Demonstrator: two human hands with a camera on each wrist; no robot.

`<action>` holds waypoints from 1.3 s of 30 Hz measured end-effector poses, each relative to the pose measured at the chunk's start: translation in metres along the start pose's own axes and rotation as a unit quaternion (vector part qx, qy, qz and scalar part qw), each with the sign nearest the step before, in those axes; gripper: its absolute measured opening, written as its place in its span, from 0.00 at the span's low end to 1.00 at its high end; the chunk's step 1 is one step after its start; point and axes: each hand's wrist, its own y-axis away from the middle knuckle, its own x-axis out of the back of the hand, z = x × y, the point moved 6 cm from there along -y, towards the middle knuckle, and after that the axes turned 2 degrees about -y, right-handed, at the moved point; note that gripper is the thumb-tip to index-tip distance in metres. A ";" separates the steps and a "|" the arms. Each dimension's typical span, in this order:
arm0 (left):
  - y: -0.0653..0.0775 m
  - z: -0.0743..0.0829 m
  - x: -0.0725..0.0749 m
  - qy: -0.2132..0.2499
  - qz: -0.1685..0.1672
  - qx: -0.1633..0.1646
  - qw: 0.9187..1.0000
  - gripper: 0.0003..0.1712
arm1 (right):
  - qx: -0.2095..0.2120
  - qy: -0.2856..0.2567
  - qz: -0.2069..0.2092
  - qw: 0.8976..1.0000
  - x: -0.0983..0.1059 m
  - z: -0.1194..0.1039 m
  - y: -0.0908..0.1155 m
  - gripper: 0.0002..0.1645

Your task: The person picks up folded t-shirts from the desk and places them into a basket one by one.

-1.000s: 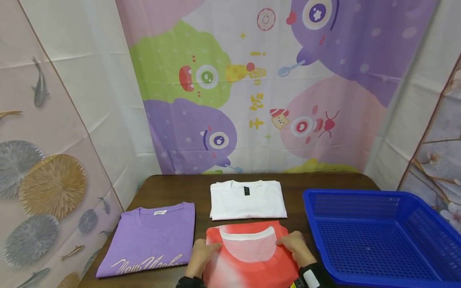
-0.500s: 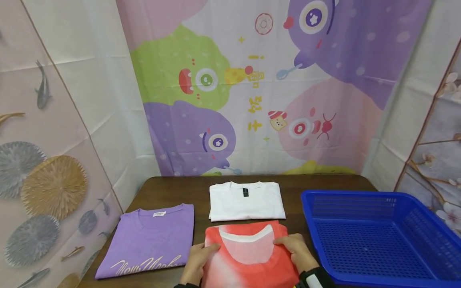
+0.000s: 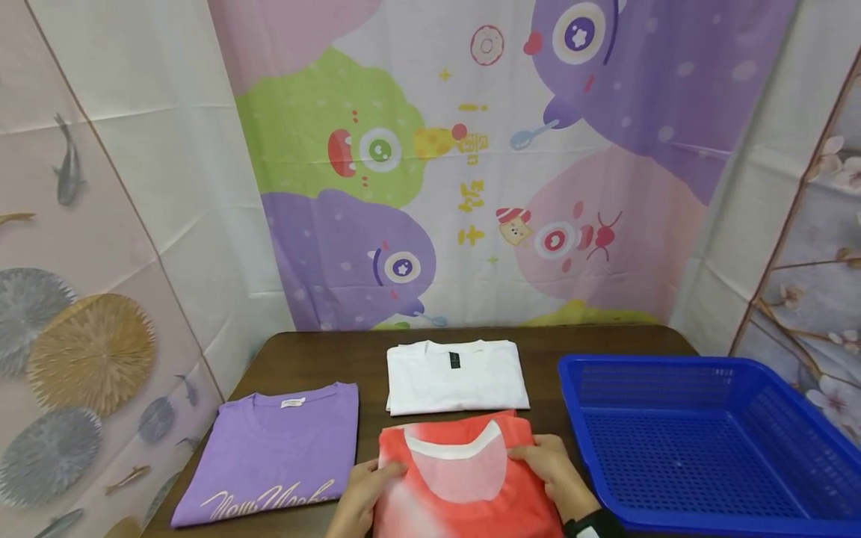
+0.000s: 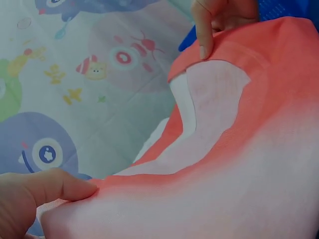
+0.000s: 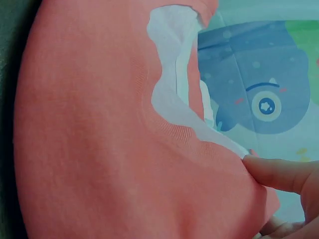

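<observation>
A red and white T-shirt (image 3: 464,489), folded with its neckline at the far side, lies between both hands at the table's near edge in the head view. My left hand (image 3: 366,489) pinches its left shoulder, thumb on top; the left wrist view shows that thumb (image 4: 70,186) pressed on the cloth. On the opposite shoulder, my right hand (image 3: 554,471) pinches the fabric beside the collar. The right wrist view shows its thumb (image 5: 276,172) over the cloth, with the other fingers partly hidden beneath. The shirt's lower part is cut off by the head view.
A folded white T-shirt (image 3: 457,381) lies just beyond the red one on the brown table (image 3: 323,351). To the left is a folded purple T-shirt (image 3: 282,448) with script lettering. A blue plastic basket (image 3: 572,403) stands at the right. A cartoon-printed curtain hangs behind.
Both hands keep their grip on the red and white shirt, which stays almost in place. The whole head view has shifted slightly.
</observation>
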 end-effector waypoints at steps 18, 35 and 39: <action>0.016 0.017 0.012 -0.054 0.048 -0.040 0.997 0.29 | 0.089 0.042 0.033 0.995 0.005 -0.025 0.025 0.24; 0.023 0.027 0.012 -0.079 0.046 -0.069 0.993 0.27 | 0.112 0.021 0.035 0.993 0.014 -0.028 0.040 0.20; 0.025 0.033 0.010 -0.062 0.040 -0.077 0.994 0.25 | 0.115 0.013 0.038 0.993 0.019 -0.033 0.045 0.20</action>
